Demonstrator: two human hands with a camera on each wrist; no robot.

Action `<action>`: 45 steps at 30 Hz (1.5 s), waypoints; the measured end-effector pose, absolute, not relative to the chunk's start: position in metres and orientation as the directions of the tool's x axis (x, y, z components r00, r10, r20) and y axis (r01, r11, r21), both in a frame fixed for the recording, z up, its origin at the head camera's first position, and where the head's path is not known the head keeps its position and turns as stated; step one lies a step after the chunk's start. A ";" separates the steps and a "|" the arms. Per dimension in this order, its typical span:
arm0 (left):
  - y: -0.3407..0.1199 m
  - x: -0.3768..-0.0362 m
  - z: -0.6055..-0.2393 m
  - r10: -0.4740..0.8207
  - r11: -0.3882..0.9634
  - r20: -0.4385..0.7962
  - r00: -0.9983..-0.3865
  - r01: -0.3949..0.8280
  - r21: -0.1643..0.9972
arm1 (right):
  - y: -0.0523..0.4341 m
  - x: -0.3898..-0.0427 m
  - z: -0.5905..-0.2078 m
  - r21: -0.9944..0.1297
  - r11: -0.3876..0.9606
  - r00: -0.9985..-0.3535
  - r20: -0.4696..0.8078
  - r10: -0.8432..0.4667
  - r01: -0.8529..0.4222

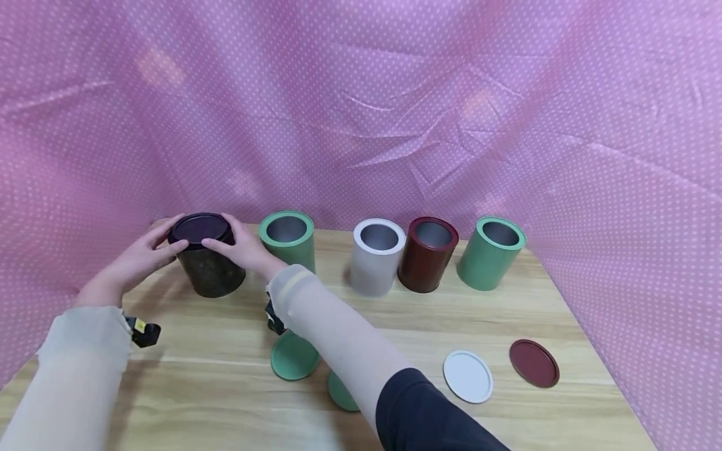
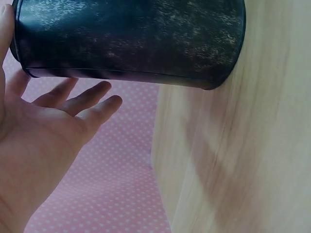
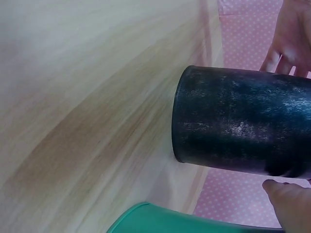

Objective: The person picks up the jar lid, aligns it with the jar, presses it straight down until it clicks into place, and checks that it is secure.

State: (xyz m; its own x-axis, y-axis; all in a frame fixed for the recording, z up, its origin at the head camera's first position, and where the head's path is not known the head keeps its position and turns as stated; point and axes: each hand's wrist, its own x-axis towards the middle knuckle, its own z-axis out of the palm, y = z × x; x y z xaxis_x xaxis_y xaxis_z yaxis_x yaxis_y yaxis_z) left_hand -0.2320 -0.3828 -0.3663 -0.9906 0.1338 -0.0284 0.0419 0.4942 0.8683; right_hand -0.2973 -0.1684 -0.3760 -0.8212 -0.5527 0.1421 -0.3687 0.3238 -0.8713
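A dark, mottled tin can (image 1: pixel 210 272) stands at the table's back left with a dark lid (image 1: pixel 198 229) lying on its top. My left hand (image 1: pixel 160 245) touches the lid's rim from the left with its fingers stretched out. My right hand (image 1: pixel 224 242) rests on the rim from the right, fingers laid along the lid's edge. In the left wrist view the can (image 2: pixel 131 39) fills the top and the left hand (image 2: pixel 73 109) lies open beside it. The right wrist view shows the can (image 3: pixel 238 126) on its side across the frame, with part of the right hand (image 3: pixel 287 205) by its lidded end.
Along the back stand open cans: green (image 1: pixel 289 239), white (image 1: pixel 376 257), maroon (image 1: pixel 427 255), green (image 1: pixel 491 253). Loose lids lie nearer on the wooden table (image 1: pixel 429 319): green (image 1: pixel 294 357), a second green (image 1: pixel 340 391) partly under my arm, white (image 1: pixel 467 376), maroon (image 1: pixel 533 362). Pink dotted cloth (image 1: pixel 361 113) surrounds the table.
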 end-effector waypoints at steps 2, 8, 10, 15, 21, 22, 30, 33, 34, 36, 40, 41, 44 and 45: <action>-0.383 -0.232 -0.367 0.134 0.499 -0.042 -0.990 0.031 0.866 | -0.169 -0.298 -0.377 -0.866 0.337 -0.822 0.134 -0.554 -0.368; -0.385 -0.230 -0.370 0.144 0.484 -0.063 -0.988 0.015 0.875 | -0.168 -0.297 -0.379 -0.881 0.314 -0.822 0.132 -0.553 -0.353; -0.386 -0.229 -0.370 0.143 0.484 -0.064 -0.988 0.013 0.875 | -0.168 -0.297 -0.379 -0.883 0.305 -0.819 0.138 -0.557 -0.356; -0.387 -0.229 -0.372 0.114 0.557 -0.024 -0.993 0.044 0.829 | -0.168 -0.297 -0.379 -0.874 0.322 -0.815 0.131 -0.565 -0.364; -0.387 -0.229 -0.374 0.060 0.681 0.030 -0.998 0.063 0.730 | -0.168 -0.291 -0.377 -0.835 0.407 -0.833 0.104 -0.543 -0.370; -0.387 -0.229 -0.375 0.054 0.684 0.026 -0.998 0.055 0.728 | -0.168 -0.290 -0.376 -0.831 0.419 -0.837 0.097 -0.538 -0.366; -0.385 -0.228 -0.381 0.045 0.649 0.093 -0.995 0.100 0.755 | -0.168 -0.285 -0.372 -0.805 0.491 -0.859 0.044 -0.510 -0.332; -0.384 -0.228 -0.383 0.042 0.642 0.103 -0.994 0.106 0.759 | -0.169 -0.286 -0.371 -0.796 0.506 -0.862 0.038 -0.505 -0.332; -0.384 -0.228 -0.383 0.040 0.642 0.100 -0.994 0.103 0.760 | -0.169 -0.286 -0.371 -0.792 0.511 -0.863 0.037 -0.505 -0.333; -0.384 -0.228 -0.383 0.037 0.645 0.088 -0.995 0.091 0.758 | -0.169 -0.286 -0.371 -0.787 0.519 -0.863 0.035 -0.503 -0.334; -0.383 -0.229 -0.381 0.036 0.646 0.067 -0.997 0.074 0.759 | -0.169 -0.287 -0.371 -0.774 0.536 -0.868 0.034 -0.495 -0.337; -0.383 -0.229 -0.381 0.036 0.647 0.068 -0.997 0.075 0.759 | -0.169 -0.287 -0.371 -0.771 0.541 -0.870 0.034 -0.492 -0.336; -0.382 -0.229 -0.380 0.038 0.644 0.088 -0.995 0.092 0.759 | -0.169 -0.287 -0.370 -0.768 0.548 -0.874 0.033 -0.486 -0.333; -0.381 -0.229 -0.380 0.041 0.642 0.099 -0.994 0.102 0.760 | -0.169 -0.287 -0.370 -0.768 0.548 -0.874 0.032 -0.485 -0.332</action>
State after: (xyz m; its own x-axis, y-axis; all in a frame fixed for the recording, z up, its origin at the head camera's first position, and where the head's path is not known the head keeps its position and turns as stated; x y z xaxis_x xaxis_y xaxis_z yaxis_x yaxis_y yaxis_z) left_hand -0.2289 -0.3814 -0.3800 -0.9942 0.0409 0.0992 0.1022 0.6418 0.7600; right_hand -0.2866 -0.1687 -0.3701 -0.8742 -0.4846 0.0320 -0.3320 0.5483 -0.7676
